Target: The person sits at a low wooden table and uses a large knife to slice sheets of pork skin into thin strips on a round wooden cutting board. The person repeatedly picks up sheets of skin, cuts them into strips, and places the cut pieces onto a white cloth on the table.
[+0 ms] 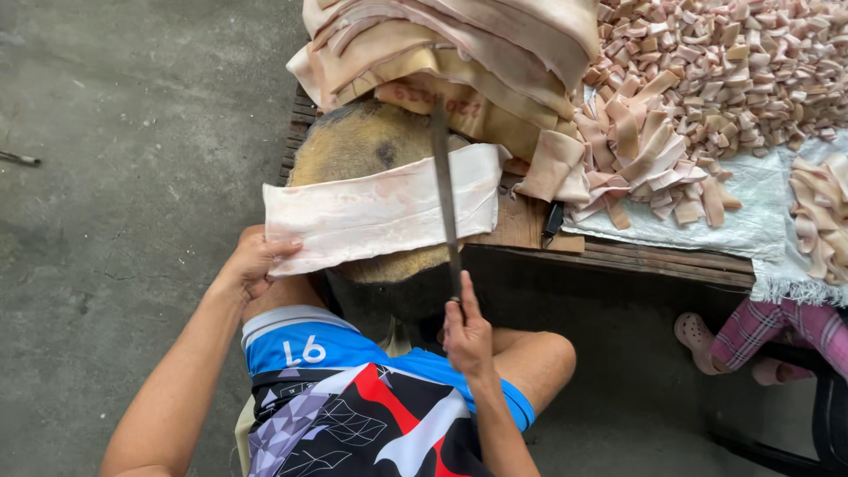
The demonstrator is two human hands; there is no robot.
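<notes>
A wide pale strip of pork skin lies across a round wooden chopping block. My left hand pinches the strip's left end, which hangs off the block. My right hand grips the handle of a long dark knife. Its blade lies lengthwise across the right part of the strip, pointing away from me. The block stands between my knees, at the near left end of a wooden table.
A tall stack of whole skin sheets rises behind the block. Several cut strips and small pieces cover a white sheet on the wooden table. Another person's leg in plaid cloth shows at right. Concrete floor lies to the left.
</notes>
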